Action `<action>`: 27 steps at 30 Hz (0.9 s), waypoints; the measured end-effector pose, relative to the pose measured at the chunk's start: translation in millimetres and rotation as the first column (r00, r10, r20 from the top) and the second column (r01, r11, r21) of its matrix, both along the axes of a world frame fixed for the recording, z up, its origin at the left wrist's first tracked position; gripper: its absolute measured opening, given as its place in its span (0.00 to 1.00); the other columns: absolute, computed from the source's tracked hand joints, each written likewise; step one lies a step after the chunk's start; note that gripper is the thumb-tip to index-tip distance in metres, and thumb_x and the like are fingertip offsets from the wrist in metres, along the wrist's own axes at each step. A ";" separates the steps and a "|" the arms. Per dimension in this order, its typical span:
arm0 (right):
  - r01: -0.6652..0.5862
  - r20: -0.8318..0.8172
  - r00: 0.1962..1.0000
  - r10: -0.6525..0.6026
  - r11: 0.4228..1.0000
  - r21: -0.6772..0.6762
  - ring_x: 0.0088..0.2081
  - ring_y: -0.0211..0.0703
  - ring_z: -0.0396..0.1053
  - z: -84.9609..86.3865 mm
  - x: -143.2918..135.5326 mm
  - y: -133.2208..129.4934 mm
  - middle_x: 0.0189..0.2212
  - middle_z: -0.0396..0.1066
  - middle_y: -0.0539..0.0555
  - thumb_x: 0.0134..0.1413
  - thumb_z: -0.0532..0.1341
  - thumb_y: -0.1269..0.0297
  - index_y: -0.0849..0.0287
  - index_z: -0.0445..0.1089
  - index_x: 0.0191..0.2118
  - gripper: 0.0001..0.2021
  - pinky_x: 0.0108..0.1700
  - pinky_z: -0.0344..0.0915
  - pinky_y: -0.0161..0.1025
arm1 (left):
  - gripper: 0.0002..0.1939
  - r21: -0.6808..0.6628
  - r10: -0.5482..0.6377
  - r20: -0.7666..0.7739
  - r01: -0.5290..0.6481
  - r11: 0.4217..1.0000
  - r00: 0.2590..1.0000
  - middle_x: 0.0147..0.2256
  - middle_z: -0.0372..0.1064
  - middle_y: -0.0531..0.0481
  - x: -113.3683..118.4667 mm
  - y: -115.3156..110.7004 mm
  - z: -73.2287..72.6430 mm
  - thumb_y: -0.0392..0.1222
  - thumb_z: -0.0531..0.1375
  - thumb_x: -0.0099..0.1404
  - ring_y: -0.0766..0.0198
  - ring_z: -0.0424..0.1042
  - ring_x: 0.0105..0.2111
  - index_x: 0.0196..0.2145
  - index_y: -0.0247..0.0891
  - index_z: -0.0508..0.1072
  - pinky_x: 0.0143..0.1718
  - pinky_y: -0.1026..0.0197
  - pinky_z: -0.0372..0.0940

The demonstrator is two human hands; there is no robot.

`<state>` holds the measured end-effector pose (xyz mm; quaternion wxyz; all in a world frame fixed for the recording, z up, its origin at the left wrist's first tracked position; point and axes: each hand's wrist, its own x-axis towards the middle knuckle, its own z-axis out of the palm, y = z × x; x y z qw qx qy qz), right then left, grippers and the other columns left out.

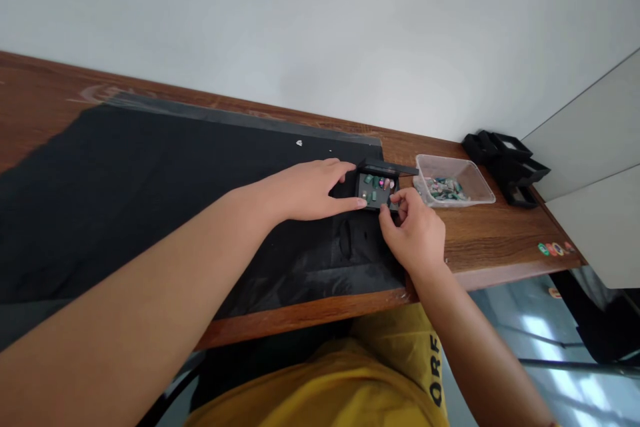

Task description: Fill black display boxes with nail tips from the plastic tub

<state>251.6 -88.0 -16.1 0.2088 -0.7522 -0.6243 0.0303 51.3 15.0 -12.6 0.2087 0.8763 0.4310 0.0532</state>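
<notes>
A small black box (379,197) with its lid (387,167) raised stands on the black mat. Several small green pieces (374,195) and a few pink and pale ones (384,183) lie inside it. My left hand (317,190) is at the box's left side, thumb and fingers spread apart, the thumb tip at the box's front left corner. Over the front right part of the box, my right hand (414,225) has its thumb and fingertips drawn together in a pinch. Whatever lies between those fingertips is hidden or too small to make out.
Right of the box, a clear plastic tub (481,195) holds many small glossy pieces. Black boxes (510,163) are stacked at the far right. The black mat (200,167) covers much of the wooden table (500,233). Round stickers (551,249) sit near its right edge. Behind is a wall.
</notes>
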 end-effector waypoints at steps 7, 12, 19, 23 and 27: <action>0.052 -0.034 0.998 -0.055 0.995 -0.083 0.28 0.41 0.65 6.3 -0.9 1.3 0.26 0.70 0.47 0.62 0.63 0.58 0.55 0.73 0.44 0.09 0.33 0.49 0.37 | 0.48 -0.011 0.015 0.011 -0.015 1.000 1.000 0.58 0.73 0.37 0.6 0.5 0.5 0.75 0.52 0.65 0.43 0.74 0.56 0.70 0.39 0.64 0.55 0.50 0.67; 0.020 -0.042 0.999 -0.023 0.997 -0.071 0.28 0.40 0.65 5.0 -1.2 3.5 0.25 0.70 0.47 0.62 0.63 0.60 0.54 0.75 0.45 0.08 0.33 0.49 0.37 | 0.45 0.011 0.029 0.024 -0.029 1.000 0.999 0.56 0.74 0.37 3.5 -0.6 -0.3 0.74 0.50 0.66 0.43 0.75 0.54 0.67 0.38 0.68 0.54 0.50 0.67; 0.017 -0.034 0.999 -0.020 0.996 -0.093 0.26 0.39 0.61 4.5 -1.2 6.7 0.23 0.67 0.46 0.63 0.63 0.60 0.55 0.75 0.39 0.06 0.31 0.47 0.37 | 0.42 0.058 0.037 0.007 -0.037 0.998 0.999 0.58 0.74 0.36 6.2 -1.7 -5.4 0.70 0.53 0.68 0.42 0.74 0.57 0.67 0.38 0.68 0.56 0.48 0.68; 0.020 -0.033 0.999 -0.024 0.995 -0.100 0.26 0.39 0.62 6.2 -1.3 7.8 0.23 0.68 0.46 0.63 0.63 0.60 0.55 0.75 0.42 0.06 0.31 0.47 0.37 | 0.40 0.080 0.061 -0.001 -0.061 0.995 0.998 0.58 0.74 0.36 8.9 -1.4 -7.2 0.67 0.53 0.69 0.42 0.74 0.57 0.67 0.36 0.68 0.56 0.48 0.68; 0.028 -0.040 0.999 -0.032 0.995 -0.098 0.26 0.39 0.62 6.4 -0.7 9.2 0.23 0.68 0.46 0.63 0.64 0.60 0.54 0.74 0.40 0.05 0.32 0.47 0.36 | 0.36 0.054 0.108 0.015 -0.109 0.993 0.994 0.53 0.77 0.41 11.5 1.7 -6.4 0.64 0.54 0.70 0.46 0.76 0.52 0.65 0.37 0.71 0.51 0.51 0.69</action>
